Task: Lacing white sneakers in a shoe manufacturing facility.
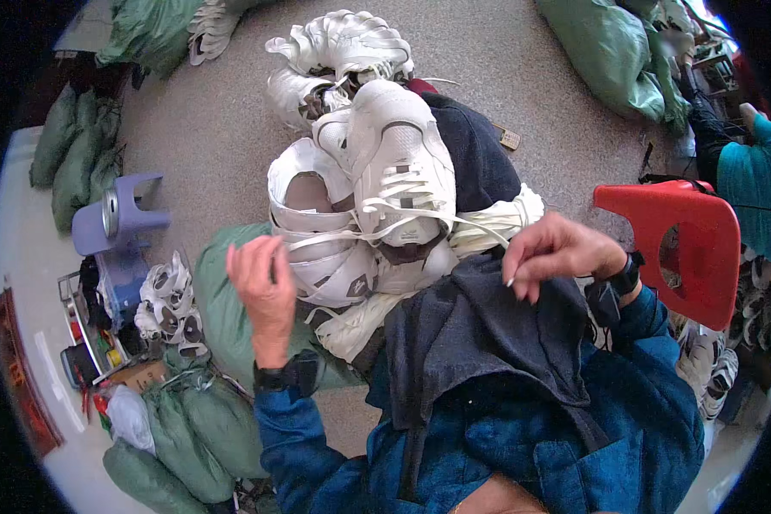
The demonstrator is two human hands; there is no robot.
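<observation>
A white lace-up sneaker (403, 163) lies in front of me, toe pointing away, its pale lace (400, 208) threaded across the tongue. The lace's two ends stretch out to either side. My right hand (561, 257) pinches one end between thumb and fingers, and the tip pokes out below. On the other side my left hand (264, 278) has its fingers bent together at the other lace end; the exact grip is partly hidden. Another white shoe (308, 201) rests at the left of the sneaker. Bundles of cream laces (501, 221) lie beside and beneath the shoes.
Beyond the sneaker sits a pile of nested white shoe uppers (343, 47). A dark cloth (488, 330) covers my lap. A red plastic stool (690, 248) stands at right, a purple stool (124, 214) at left. Green sacks (201, 428) and more shoes (171, 300) surround me.
</observation>
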